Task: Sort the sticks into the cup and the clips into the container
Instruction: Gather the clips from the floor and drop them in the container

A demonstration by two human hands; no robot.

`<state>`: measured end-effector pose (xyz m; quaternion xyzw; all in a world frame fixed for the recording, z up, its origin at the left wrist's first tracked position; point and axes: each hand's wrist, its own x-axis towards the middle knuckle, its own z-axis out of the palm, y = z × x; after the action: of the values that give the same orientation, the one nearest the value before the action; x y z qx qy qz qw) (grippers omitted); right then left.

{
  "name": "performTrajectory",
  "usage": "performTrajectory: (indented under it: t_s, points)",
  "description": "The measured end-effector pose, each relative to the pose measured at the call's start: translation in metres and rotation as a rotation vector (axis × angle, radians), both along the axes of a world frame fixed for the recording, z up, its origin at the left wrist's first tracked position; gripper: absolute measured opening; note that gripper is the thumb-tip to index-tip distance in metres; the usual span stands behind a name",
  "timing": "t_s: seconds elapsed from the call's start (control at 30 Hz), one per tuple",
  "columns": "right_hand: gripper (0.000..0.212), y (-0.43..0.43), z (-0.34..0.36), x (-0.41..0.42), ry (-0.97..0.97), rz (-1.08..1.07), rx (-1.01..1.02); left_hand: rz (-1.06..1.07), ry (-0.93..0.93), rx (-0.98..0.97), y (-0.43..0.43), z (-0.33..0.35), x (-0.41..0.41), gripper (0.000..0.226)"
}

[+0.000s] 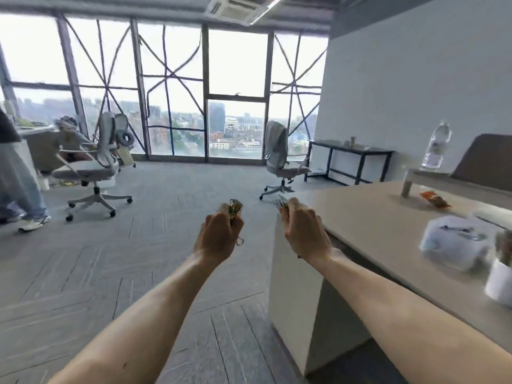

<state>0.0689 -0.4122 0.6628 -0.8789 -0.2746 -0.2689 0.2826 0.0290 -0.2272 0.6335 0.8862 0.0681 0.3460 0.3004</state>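
1. Two hands are working at this moment. We are clenching the fingers of the left hand (219, 234) round a bunch of clips (235, 209), and those of the right hand (303, 231) round a second bunch.
2. We are holding both bunches in the air over the floor (138, 259), off the near corner of the desk (374, 217). They are well apart from the container (454, 245).
3. One wire loop is hanging free below the left fist, and thin metal ends are sticking out past the right fingertips.
4. We are judging the clips to be light, stiff and springy. Their smooth metal is likely to slide out of a loose fist, and the wire loops are likely to snag on one another.
5. We are therefore recommending a hold round the clip bodies, enclosed against the palm. A hold on a dangling loop is not advised.
6. The container is standing on the desk just beside the cup (498, 284). Both are blurred, and what are probably sticks (503, 246) are standing in the cup.
7. We are advising a release low over the container's mouth, since light clips are likely to bounce and scatter.
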Motion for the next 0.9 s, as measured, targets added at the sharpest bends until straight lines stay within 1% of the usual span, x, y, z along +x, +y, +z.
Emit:
performTrajectory:
  t_s: [0.2, 0.43, 0.67, 0.8, 0.9]
  points:
    - [0.025, -0.098, 0.017, 0.001, -0.027, -0.167, -0.009, -0.130, -0.088, 0.049, -0.090, 0.022, 0.029, 0.024]
    - [0.023, -0.214, 0.032, 0.041, -0.095, -0.337, 0.006, -0.341, -0.115, 0.053, -0.209, 0.042, 0.101, 0.018]
    - [0.023, -0.312, 0.087, 0.101, -0.146, -0.391, -0.097, -0.521, -0.161, 0.041, -0.322, 0.055, 0.184, 0.019]
    - [0.020, -0.358, 0.108, 0.137, -0.106, -0.427, -0.138, -0.560, -0.146, 0.007, -0.368, 0.057, 0.219, 0.019]
    - [0.020, -0.382, 0.107, 0.161, -0.064, -0.400, -0.148, -0.580, -0.115, -0.009, -0.392, 0.054, 0.238, 0.018]
